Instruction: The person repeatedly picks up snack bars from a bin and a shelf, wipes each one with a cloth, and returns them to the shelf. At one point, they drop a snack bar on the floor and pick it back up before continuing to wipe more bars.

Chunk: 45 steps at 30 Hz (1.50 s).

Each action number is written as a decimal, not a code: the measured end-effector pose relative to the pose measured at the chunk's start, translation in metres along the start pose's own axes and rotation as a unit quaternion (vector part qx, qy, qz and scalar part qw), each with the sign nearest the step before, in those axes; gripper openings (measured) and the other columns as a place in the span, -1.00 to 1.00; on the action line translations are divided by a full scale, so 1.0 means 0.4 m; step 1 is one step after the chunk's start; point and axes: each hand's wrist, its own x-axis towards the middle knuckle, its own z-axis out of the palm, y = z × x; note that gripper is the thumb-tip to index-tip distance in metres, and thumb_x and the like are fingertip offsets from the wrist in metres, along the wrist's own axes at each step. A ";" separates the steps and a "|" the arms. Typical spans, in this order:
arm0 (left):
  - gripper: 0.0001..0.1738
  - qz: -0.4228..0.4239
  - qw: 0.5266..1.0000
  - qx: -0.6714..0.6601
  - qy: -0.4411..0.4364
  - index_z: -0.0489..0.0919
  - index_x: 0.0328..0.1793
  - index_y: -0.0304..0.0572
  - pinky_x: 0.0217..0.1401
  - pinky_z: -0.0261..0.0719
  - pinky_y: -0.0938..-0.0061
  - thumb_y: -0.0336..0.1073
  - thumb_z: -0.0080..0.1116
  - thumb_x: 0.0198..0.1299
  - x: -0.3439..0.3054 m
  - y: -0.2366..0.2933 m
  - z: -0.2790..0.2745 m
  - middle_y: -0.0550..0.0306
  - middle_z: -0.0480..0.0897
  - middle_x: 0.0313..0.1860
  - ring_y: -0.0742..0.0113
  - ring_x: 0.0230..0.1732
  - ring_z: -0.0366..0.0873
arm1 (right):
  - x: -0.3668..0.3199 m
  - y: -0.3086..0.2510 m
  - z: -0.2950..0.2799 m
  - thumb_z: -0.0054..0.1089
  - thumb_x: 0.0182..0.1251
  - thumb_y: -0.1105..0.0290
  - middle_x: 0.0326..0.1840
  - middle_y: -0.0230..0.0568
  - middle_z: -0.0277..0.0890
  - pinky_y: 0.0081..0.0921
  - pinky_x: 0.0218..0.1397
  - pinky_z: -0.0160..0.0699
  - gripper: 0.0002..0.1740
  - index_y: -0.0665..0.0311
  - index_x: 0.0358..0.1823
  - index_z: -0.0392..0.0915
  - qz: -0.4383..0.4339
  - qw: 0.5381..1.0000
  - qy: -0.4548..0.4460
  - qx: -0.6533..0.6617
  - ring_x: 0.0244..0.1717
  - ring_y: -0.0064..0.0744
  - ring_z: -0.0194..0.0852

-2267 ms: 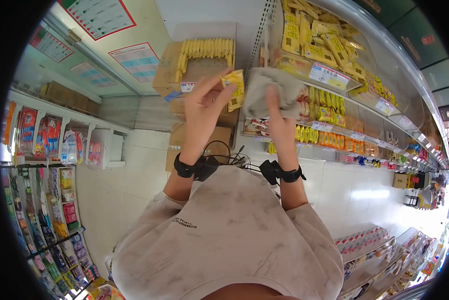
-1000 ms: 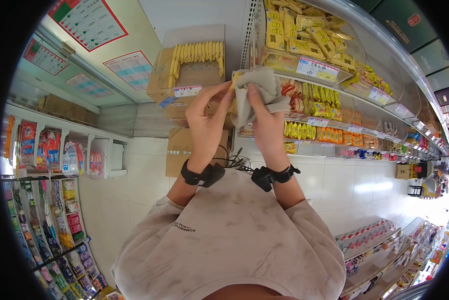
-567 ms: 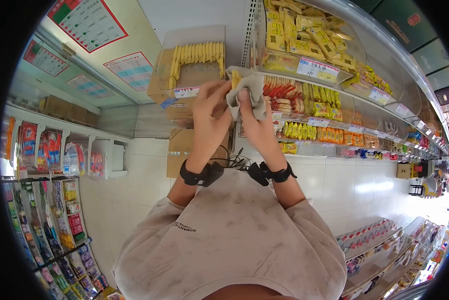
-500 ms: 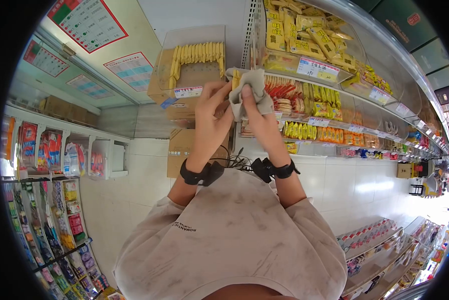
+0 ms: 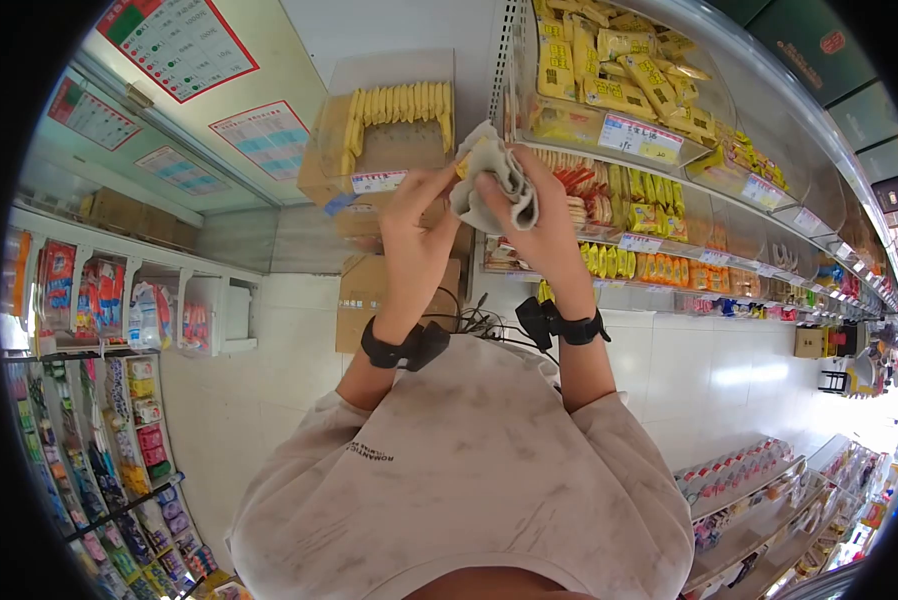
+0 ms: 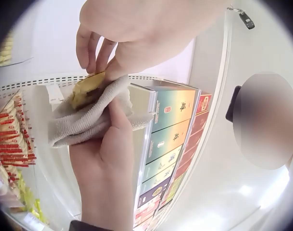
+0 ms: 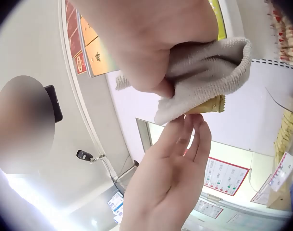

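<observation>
In the head view my left hand [image 5: 414, 235] pinches a small yellow snack packet [image 5: 463, 168] by its end between thumb and fingers. My right hand [image 5: 551, 225] grips a grey cloth [image 5: 487, 190], bunched and folded around the packet's other side. Seen from the left wrist, the yellow packet [image 6: 87, 90] pokes out of the cloth [image 6: 84, 125], with the left fingertips at its edge. From the right wrist, one crimped corner of the packet [image 7: 213, 104] shows below the cloth [image 7: 209, 77]; the rest is hidden.
Ahead stands a cardboard box [image 5: 374, 182] with a clear bin holding a row of yellow packets [image 5: 401, 103]. To the right, shelves hold a bin of larger yellow packets [image 5: 619, 70] and several rows of snacks. Black cables [image 5: 466, 312] hang between the wrists.
The packet, earlier held apart from the cloth, is now tucked against it. The right hand first came left onto the packet, then shifted slightly right, its fingers now further around the folded cloth.
</observation>
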 end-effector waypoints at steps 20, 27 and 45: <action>-0.63 -0.194 0.948 -0.240 0.076 0.63 0.23 -0.50 0.04 0.59 0.59 -0.31 0.21 0.48 -0.028 0.000 -0.093 0.15 0.74 -0.05 0.54 -0.04 0.62 | -0.069 0.019 0.141 0.30 0.01 0.67 0.45 0.16 0.37 -0.14 0.42 0.44 -0.20 0.42 0.42 0.39 -0.104 0.984 -0.067 -0.124 0.42 0.21 0.35; -0.65 -0.178 0.963 -0.195 0.057 0.65 0.25 -0.42 0.02 0.59 0.59 -0.31 0.18 0.49 -0.074 -0.001 -0.172 0.18 0.73 -0.08 0.53 -0.04 0.62 | -0.055 -0.020 0.154 0.22 -0.07 0.71 -0.03 0.25 0.58 -0.18 0.09 0.55 -0.30 0.50 0.26 0.48 0.044 0.972 -0.217 -0.073 0.02 0.30 0.53; -0.61 -0.282 0.872 -0.387 0.098 0.55 0.35 -0.34 0.06 0.66 0.43 -0.26 0.09 0.53 -0.147 -0.089 -0.344 0.07 0.70 0.12 0.34 0.07 0.70 | -0.127 -0.077 0.248 0.52 0.08 0.50 0.02 0.02 0.73 -0.46 0.15 0.60 -0.39 0.38 0.23 0.58 0.224 0.956 -0.184 -0.037 0.03 -0.24 0.75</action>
